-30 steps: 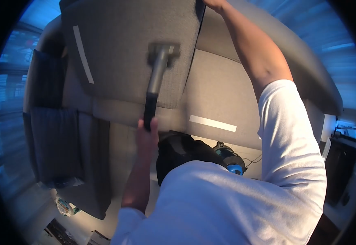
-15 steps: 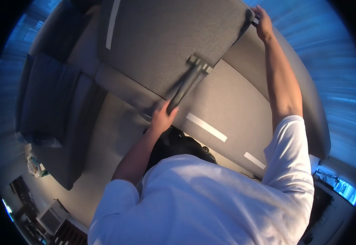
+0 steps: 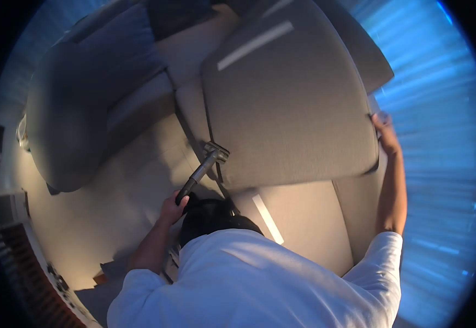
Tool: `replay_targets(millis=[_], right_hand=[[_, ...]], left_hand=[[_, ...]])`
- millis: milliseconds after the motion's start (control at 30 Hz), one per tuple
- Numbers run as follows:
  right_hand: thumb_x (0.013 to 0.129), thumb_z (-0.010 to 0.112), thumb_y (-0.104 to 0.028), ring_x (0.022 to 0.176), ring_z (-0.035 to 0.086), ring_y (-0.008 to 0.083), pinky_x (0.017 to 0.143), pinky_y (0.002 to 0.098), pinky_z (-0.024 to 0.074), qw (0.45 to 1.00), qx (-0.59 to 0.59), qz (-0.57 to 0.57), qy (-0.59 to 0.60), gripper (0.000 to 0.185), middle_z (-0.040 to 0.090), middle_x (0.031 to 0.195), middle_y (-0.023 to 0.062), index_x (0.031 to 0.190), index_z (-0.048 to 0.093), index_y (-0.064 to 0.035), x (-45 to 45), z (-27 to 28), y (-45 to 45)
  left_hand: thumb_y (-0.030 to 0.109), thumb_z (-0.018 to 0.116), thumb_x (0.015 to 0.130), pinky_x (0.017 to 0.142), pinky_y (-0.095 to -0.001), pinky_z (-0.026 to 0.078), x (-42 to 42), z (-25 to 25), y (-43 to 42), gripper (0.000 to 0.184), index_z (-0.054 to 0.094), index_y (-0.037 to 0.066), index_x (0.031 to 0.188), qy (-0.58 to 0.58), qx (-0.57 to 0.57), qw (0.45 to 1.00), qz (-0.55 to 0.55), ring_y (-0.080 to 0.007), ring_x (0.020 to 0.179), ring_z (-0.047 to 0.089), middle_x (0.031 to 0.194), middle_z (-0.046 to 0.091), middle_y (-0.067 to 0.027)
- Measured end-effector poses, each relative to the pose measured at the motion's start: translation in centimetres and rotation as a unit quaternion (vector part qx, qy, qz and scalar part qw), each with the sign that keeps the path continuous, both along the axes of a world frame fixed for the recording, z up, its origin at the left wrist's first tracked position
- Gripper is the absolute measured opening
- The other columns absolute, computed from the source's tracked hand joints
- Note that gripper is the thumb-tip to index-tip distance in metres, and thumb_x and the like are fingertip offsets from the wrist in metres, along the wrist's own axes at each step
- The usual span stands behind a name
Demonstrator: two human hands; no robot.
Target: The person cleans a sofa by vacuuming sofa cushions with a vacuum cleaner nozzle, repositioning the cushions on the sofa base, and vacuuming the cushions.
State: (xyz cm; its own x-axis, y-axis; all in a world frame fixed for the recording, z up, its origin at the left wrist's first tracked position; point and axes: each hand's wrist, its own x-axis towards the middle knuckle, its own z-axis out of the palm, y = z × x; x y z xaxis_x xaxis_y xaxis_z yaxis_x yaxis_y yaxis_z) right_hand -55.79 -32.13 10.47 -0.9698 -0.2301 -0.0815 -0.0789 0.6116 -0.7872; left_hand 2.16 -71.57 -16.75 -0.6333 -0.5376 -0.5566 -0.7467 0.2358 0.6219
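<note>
My left hand (image 3: 172,210) is closed round the dark handle of a vacuum cleaner wand (image 3: 199,172). The flat brush head (image 3: 216,152) at its far end is at the lower left edge of a large grey sofa cushion (image 3: 298,109). That cushion is lifted and tilted off the sofa base (image 3: 311,218), its underside with a white strip (image 3: 255,46) facing me. At the cushion's right edge, my right hand (image 3: 386,134) grips it by the side. Another white strip (image 3: 268,218) lies on the base below.
More dark grey sofa sections (image 3: 74,109) with cushions stand at the left. A blue-lit curtain (image 3: 440,164) runs down the right side. Pale floor (image 3: 85,229) shows at the lower left. A black object (image 3: 216,216) is just in front of my body.
My view has turned. The brush head has moved from the cushion's lower right part to its lower left edge. My right hand, still on the cushion, appears lower in view.
</note>
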Motion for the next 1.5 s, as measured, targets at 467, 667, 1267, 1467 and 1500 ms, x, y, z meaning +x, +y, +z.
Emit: replay_targets(millis=[467, 667, 1267, 1467, 1500], right_hand=[[0.095, 0.039, -0.078, 0.138, 0.047, 0.0344, 0.114, 0.0498, 0.0396, 0.958, -0.133, 0.061, -0.247, 0.098, 0.044, 0.154, 0.024, 0.154, 0.037, 0.0009, 8.7, -3.9, -6.1], [0.099, 0.062, -0.053, 0.1, 0.067, 0.0272, 0.085, 0.034, 0.0541, 0.962, -0.152, -0.022, -0.227, 0.07, 0.067, 0.122, 0.0206, 0.133, 0.057, 0.0078, 13.9, -6.9, -10.9], [0.103, 0.059, -0.042, 0.116, 0.063, 0.0363, 0.098, 0.0433, 0.0497, 0.965, -0.221, 0.045, -0.132, 0.067, 0.061, 0.132, 0.0288, 0.131, 0.054, 0.0186, 13.6, 4.1, -31.7], [0.099, 0.065, -0.033, 0.115, 0.064, 0.0345, 0.096, 0.0447, 0.0514, 0.938, -0.324, 0.014, -0.119, 0.058, 0.063, 0.131, 0.0258, 0.133, 0.056, 0.0142, 8.3, 10.0, -37.4], [0.099, 0.066, -0.031, 0.114, 0.064, 0.0341, 0.096, 0.0432, 0.0515, 0.935, -0.331, -0.002, -0.127, 0.057, 0.064, 0.13, 0.0262, 0.132, 0.056, 0.0141, 6.8, 11.2, -38.8]], left_hand=[[0.05, 0.065, 0.095, 0.084, -0.0422, 0.052, 3.9, -5.2, 0.2, 0.051, 0.065, 0.006, 0.12, 0.153, 0.014, 0.979, 0.133, -0.0323, 0.095, 0.069, 0.098, 0.071, -0.0166], [0.045, 0.058, 0.102, 0.052, -0.0316, 0.048, 3.9, -2.3, -2.0, 0.041, 0.064, 0.006, 0.115, 0.164, 0.087, 0.957, 0.224, -0.0141, 0.049, 0.056, 0.063, 0.057, -0.0034], [0.052, 0.062, 0.098, 0.06, -0.0348, 0.051, -1.4, 0.4, -2.2, 0.052, 0.065, 0.005, 0.121, 0.23, -0.027, 0.947, 0.223, -0.0193, 0.063, 0.065, 0.074, 0.066, -0.0082], [0.05, 0.064, 0.098, 0.057, -0.0301, 0.049, -1.7, 7.4, -0.3, 0.054, 0.062, 0.003, 0.124, 0.291, -0.003, 0.918, 0.267, -0.0125, 0.061, 0.062, 0.068, 0.063, -0.0028], [0.05, 0.064, 0.098, 0.057, -0.0296, 0.049, -1.9, 9.1, 0.6, 0.054, 0.061, 0.002, 0.125, 0.332, -0.011, 0.904, 0.267, -0.012, 0.061, 0.06, 0.069, 0.062, -0.0027]])
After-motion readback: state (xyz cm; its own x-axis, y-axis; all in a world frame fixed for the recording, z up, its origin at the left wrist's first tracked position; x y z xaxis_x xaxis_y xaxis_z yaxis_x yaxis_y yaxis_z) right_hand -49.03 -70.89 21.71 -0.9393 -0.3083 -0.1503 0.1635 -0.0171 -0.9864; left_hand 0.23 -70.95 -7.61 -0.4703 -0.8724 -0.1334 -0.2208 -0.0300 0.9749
